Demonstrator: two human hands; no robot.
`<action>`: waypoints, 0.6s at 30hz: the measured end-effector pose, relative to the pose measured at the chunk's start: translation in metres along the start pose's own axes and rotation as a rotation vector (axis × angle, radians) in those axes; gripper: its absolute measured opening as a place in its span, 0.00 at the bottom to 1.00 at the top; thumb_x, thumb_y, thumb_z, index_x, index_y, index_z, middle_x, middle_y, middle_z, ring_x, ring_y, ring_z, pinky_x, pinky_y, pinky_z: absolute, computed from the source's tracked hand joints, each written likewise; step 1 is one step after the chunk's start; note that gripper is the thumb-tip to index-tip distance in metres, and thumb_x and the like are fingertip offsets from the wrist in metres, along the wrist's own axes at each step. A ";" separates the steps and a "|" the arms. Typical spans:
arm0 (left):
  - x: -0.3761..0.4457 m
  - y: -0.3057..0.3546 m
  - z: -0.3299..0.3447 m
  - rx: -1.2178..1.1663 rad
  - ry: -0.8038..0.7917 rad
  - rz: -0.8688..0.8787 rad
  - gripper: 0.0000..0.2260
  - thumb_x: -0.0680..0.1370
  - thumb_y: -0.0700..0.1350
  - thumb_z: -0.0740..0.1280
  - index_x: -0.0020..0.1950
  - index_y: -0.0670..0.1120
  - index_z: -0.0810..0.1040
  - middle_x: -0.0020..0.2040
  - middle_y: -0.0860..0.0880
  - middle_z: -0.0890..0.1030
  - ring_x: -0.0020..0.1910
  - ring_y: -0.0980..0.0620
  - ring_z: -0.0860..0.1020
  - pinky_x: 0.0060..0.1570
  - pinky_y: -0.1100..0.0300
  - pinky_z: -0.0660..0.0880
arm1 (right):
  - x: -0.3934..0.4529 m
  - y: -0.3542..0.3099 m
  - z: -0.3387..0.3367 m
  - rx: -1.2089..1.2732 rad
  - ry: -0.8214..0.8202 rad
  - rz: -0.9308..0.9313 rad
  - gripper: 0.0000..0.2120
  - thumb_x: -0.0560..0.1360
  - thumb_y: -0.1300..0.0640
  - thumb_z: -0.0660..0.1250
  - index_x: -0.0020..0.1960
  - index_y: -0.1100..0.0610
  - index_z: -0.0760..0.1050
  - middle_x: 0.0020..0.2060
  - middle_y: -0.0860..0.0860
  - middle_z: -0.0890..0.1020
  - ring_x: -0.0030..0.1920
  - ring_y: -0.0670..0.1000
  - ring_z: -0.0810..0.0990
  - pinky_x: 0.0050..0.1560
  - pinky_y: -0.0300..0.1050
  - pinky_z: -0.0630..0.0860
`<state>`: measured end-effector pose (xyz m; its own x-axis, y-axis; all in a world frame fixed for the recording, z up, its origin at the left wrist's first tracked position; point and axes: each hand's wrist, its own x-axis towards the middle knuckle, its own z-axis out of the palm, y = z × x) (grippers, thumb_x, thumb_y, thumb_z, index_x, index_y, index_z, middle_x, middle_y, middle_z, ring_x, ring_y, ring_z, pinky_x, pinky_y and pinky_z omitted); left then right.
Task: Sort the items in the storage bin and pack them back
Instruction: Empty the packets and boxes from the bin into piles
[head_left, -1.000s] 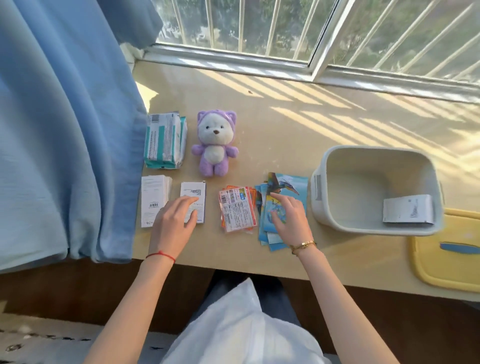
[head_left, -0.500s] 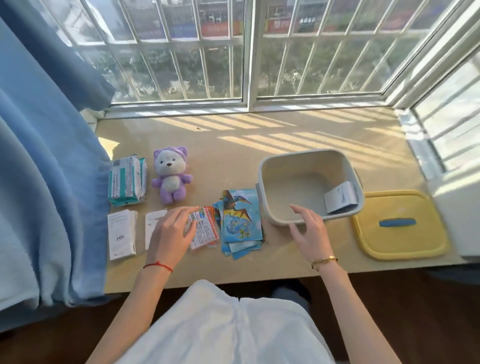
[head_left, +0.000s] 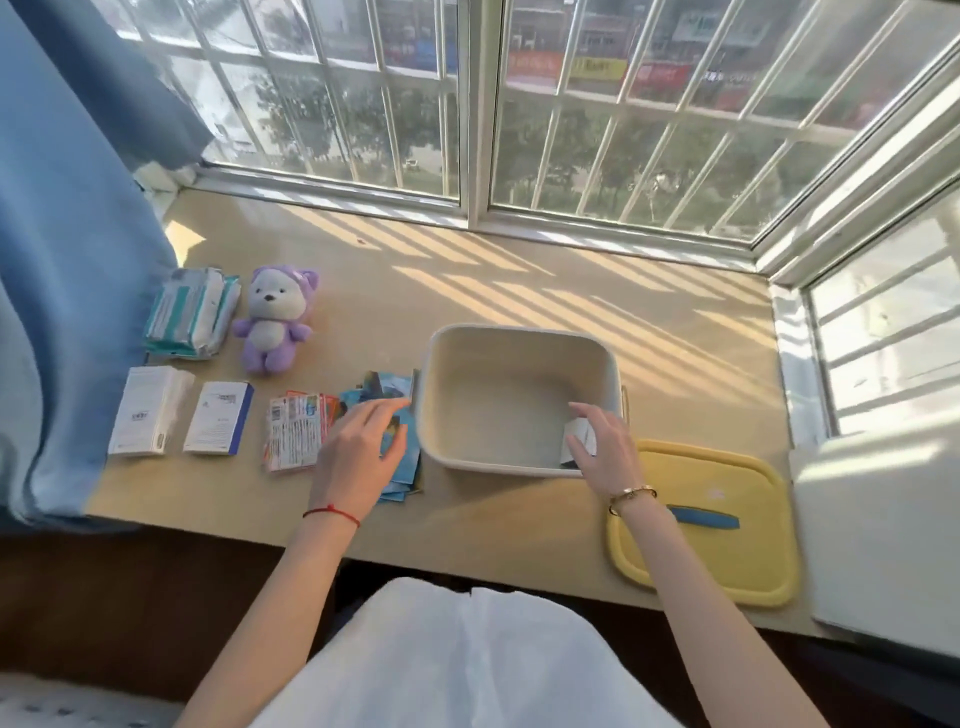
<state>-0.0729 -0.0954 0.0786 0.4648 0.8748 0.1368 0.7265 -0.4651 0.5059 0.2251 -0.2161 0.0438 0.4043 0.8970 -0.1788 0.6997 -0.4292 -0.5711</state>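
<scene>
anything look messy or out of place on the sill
The stack of blue picture cards under the left hand is fanned out unevenly, with corners poking out toward the near edge. The other piles lie fairly square. One white packet remains in the beige plastic bin.

Matt, seemingly plastic bin (head_left: 519, 343)

both forearms reach forward, bare. the left hand (head_left: 358, 457) hovers palm down, fingers loosely spread (a red string circles its wrist). the right hand (head_left: 605, 452) curls its fingers, a bracelet at the wrist.
</scene>
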 end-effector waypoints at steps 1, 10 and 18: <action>0.001 0.006 0.008 0.001 0.003 -0.002 0.14 0.76 0.42 0.69 0.62 0.48 0.78 0.55 0.50 0.81 0.55 0.51 0.78 0.55 0.53 0.77 | 0.010 0.006 -0.002 -0.017 -0.018 -0.013 0.19 0.77 0.60 0.65 0.67 0.56 0.72 0.60 0.55 0.77 0.62 0.55 0.72 0.62 0.42 0.65; 0.016 0.028 0.065 -0.008 -0.046 -0.057 0.14 0.76 0.41 0.68 0.62 0.48 0.78 0.54 0.49 0.81 0.54 0.49 0.79 0.54 0.52 0.78 | 0.091 0.052 0.017 -0.215 -0.283 -0.008 0.19 0.78 0.58 0.63 0.68 0.59 0.69 0.61 0.59 0.75 0.63 0.60 0.71 0.65 0.50 0.66; 0.029 0.004 0.092 -0.009 -0.111 -0.123 0.15 0.78 0.42 0.67 0.65 0.46 0.76 0.56 0.48 0.80 0.57 0.50 0.77 0.60 0.54 0.74 | 0.130 0.066 0.040 -0.546 -0.623 0.074 0.14 0.79 0.57 0.57 0.62 0.60 0.70 0.57 0.59 0.77 0.58 0.60 0.76 0.52 0.49 0.72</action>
<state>-0.0096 -0.0846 0.0063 0.4265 0.9042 -0.0216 0.7771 -0.3541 0.5203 0.3002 -0.1234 -0.0491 0.1721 0.6898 -0.7033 0.9364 -0.3362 -0.1006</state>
